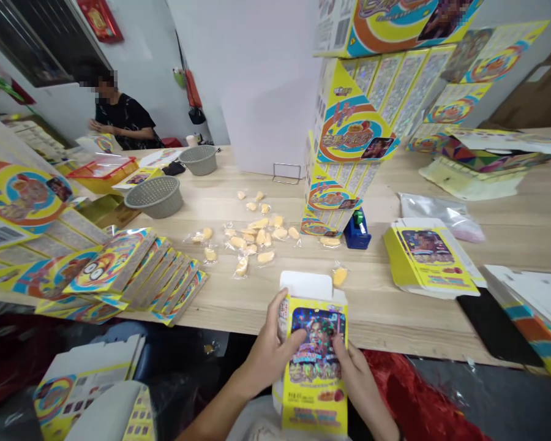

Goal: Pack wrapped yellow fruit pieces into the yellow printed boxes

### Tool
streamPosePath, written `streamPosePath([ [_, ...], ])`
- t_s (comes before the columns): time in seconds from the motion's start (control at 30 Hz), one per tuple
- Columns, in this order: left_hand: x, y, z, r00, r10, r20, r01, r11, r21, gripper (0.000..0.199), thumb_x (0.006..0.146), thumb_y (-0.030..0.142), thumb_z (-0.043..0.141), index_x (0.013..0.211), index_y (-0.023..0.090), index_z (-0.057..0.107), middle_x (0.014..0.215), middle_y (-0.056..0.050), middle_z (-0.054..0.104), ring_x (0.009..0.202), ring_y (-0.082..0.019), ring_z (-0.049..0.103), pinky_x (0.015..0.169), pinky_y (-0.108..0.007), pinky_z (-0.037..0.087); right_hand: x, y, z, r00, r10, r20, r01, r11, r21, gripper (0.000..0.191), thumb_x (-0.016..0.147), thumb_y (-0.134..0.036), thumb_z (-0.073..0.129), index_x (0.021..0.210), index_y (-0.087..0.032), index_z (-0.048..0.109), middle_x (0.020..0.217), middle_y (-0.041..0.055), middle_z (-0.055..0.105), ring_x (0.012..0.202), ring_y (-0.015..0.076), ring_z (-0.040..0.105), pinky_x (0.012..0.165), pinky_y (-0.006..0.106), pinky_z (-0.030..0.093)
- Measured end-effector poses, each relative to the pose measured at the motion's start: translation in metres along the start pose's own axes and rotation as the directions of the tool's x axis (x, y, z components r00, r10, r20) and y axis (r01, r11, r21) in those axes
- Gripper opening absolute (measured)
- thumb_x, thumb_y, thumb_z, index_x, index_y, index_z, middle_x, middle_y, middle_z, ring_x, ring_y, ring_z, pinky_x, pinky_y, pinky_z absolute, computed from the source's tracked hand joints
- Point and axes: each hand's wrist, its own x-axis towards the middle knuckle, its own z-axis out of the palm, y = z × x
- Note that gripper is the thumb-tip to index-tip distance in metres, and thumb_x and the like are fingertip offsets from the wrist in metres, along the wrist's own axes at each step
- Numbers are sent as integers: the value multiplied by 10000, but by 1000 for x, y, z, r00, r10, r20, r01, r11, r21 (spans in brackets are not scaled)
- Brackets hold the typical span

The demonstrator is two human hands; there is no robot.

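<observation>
A yellow printed carton (316, 392) with a shiny picture panel is held low in front of me, at the table's near edge. Its white top flap (305, 284) stands up, unfolded. My left hand (275, 343) grips the carton's left side, thumb across the front. On the right side my right hand (349, 361) holds it too, thumb on the picture. Just beyond the carton lies a wrapped yellow piece (340, 277), and several more wrapped yellow pieces (257, 236) are scattered on the table. The inside of the carton is hidden from me.
Tall stacked display boxes (349, 131) stand ahead, beside a blue tape dispenser (357, 229). Flat cartons (425, 254) and a black phone-like slab (498, 327) lie right. Filled boxes (133, 269) and grey baskets (155, 197) are left. A co-worker (123, 119) sits at the far left.
</observation>
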Motion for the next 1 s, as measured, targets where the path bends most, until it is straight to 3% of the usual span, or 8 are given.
streamPosePath([
  [0.17, 8, -1, 6, 992, -48, 116, 67, 984, -164, 541, 809, 356, 570, 1257, 235, 291, 1007, -45, 591, 802, -130, 581, 701, -244, 461, 9, -11, -5, 924, -331, -193, 315, 943, -107, 586, 794, -487, 556, 1303, -235, 410, 1285, 69, 542, 1077, 210, 570, 813, 298, 515],
  [0.33, 14, 2, 8, 987, -62, 150, 93, 974, -208, 323, 840, 469, 481, 1019, 228, 362, 698, 67, 452, 533, -54, 400, 501, -172, 333, 13, -31, -5, 919, -325, -224, 284, 938, -197, 350, 780, -516, 544, 740, -182, 641, 716, 35, 660, 667, 181, 607, 592, 263, 492],
  [0.4, 13, 3, 9, 986, -40, 159, 71, 979, -194, 315, 847, 484, 460, 997, 221, 372, 694, 65, 438, 545, -57, 385, 513, -176, 327, 15, -38, -4, 926, -288, -244, 270, 957, -106, 318, 765, -480, 578, 892, -193, 630, 760, 26, 669, 645, 173, 609, 563, 264, 486],
  [0.5, 11, 4, 11, 990, -46, 135, 73, 977, -202, 329, 848, 499, 445, 1013, 225, 369, 697, 59, 429, 545, -64, 377, 513, -185, 329, 17, -44, -7, 947, -273, -169, 284, 958, 45, 520, 759, -429, 597, 1229, -244, 473, 1062, 67, 663, 815, 205, 649, 652, 309, 519],
  [0.6, 10, 1, 12, 993, -57, 102, 76, 977, -197, 319, 861, 477, 431, 1048, 229, 359, 712, 51, 436, 555, -72, 390, 521, -193, 346, 17, -45, -19, 947, -321, 2, 321, 947, -3, 278, 768, -399, 608, 987, -228, 618, 1141, 86, 631, 982, 236, 612, 782, 350, 506],
  [0.73, 9, 1, 13, 996, -1, 92, 8, 997, -73, 294, 875, 437, 421, 1056, 208, 387, 802, 8, 514, 656, -100, 469, 619, -224, 400, 18, -54, -31, 929, -336, 156, 353, 931, -97, 250, 721, -411, 665, 662, -196, 551, 1106, 73, 614, 996, 236, 595, 818, 352, 484],
  [0.87, 5, 8, 14, 987, 73, 143, -94, 984, 148, 288, 881, 396, 426, 1084, 193, 414, 868, -19, 541, 730, -121, 489, 711, -260, 409, 19, -79, -30, 943, -191, 274, 233, 964, -131, 238, 736, -410, 652, 731, -200, 538, 923, 38, 638, 875, 186, 608, 753, 298, 480],
  [1.0, 0, 12, 16, 975, 77, 206, -113, 979, 167, 315, 886, 371, 426, 1145, 202, 371, 909, -34, 548, 778, -134, 512, 738, -274, 416, 17, -101, -25, 948, -177, 264, 252, 925, -285, 256, 715, -422, 661, 821, -192, 623, 785, 23, 643, 728, 161, 590, 672, 267, 477],
])
